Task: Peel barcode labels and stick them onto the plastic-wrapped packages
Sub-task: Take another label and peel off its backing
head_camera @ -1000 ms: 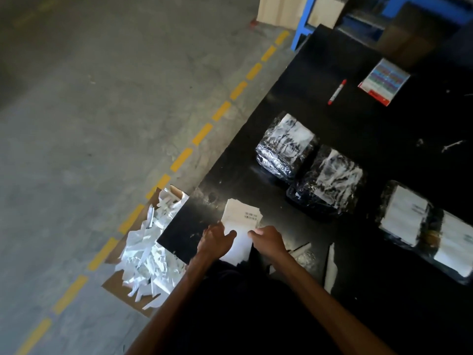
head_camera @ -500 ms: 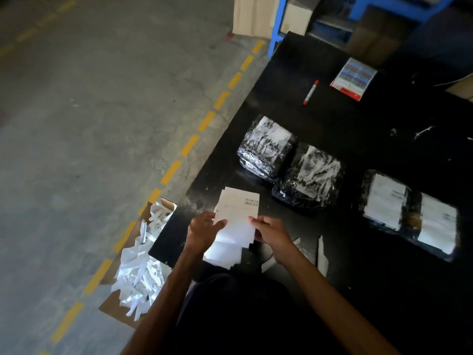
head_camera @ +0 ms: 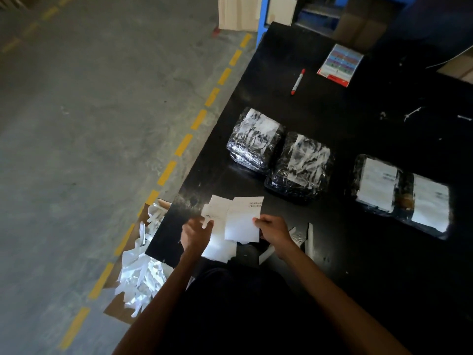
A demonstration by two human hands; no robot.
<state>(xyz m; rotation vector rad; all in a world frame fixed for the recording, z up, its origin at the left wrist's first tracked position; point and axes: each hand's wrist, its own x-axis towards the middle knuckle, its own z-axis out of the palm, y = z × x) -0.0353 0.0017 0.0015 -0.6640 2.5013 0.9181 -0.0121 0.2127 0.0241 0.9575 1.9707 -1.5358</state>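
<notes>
My right hand [head_camera: 273,230] pinches the right edge of a white barcode label sheet [head_camera: 243,220], lifted off the stack. My left hand [head_camera: 195,234] rests on the stack of label sheets [head_camera: 217,226] at the table's near left corner, its fingers on the top sheet. Two plastic-wrapped packages [head_camera: 256,139] [head_camera: 300,167] with wrinkled white labels under the wrap lie side by side beyond the stack. Further right lies a longer wrapped package [head_camera: 404,194] that bears two flat white labels.
The black table [head_camera: 358,252] fills the right side. A red-capped marker [head_camera: 297,82] and a coloured sticker pack [head_camera: 340,64] lie at its far end. Backing strips [head_camera: 308,239] lie by my right wrist. A cardboard box of peeled paper scraps [head_camera: 140,272] sits on the floor at the left.
My right hand has pulled one sheet away from the stack and moved it right. My left hand has slid left and stays on the remaining sheets.
</notes>
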